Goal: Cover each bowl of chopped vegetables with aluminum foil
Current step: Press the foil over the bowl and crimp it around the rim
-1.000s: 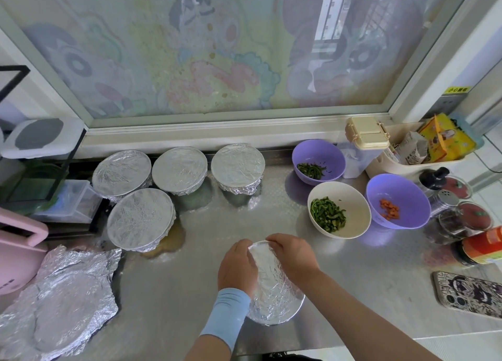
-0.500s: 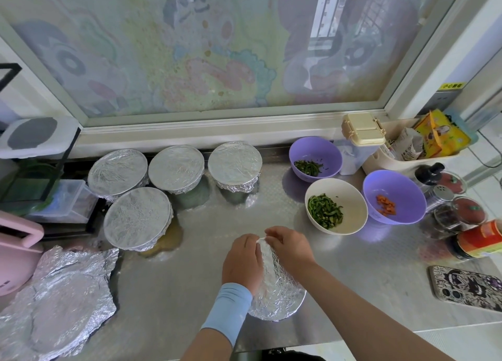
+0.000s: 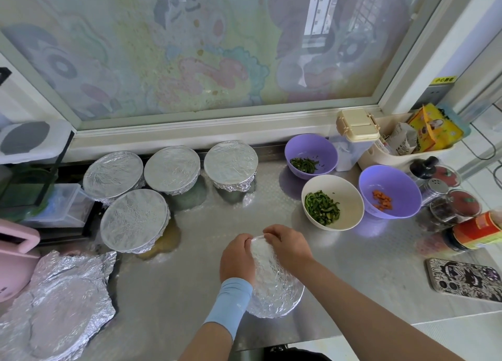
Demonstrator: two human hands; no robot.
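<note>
**Both hands press foil around a bowl at the front of the tabletop**

Head view: the left hand [image 3: 237,257] and right hand [image 3: 288,245] curl their fingers over the far rim of the foil-wrapped bowl [image 3: 274,290], gripping it near the front of the tabletop [image 3: 190,292]. Four covered bowls [image 3: 134,219] stand grouped at the back left. On the right are three open bowls: a small purple bowl [image 3: 326,148] and a white bowl [image 3: 350,205] holding green pieces, and a large purple bowl [image 3: 399,181] holding carrot. Spare foil sheets [image 3: 59,301] lie far left.

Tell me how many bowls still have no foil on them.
3: a purple bowl with green strips by the window ledge, a white bowl in front of it, a purple bowl with orange bits right of that.
</note>
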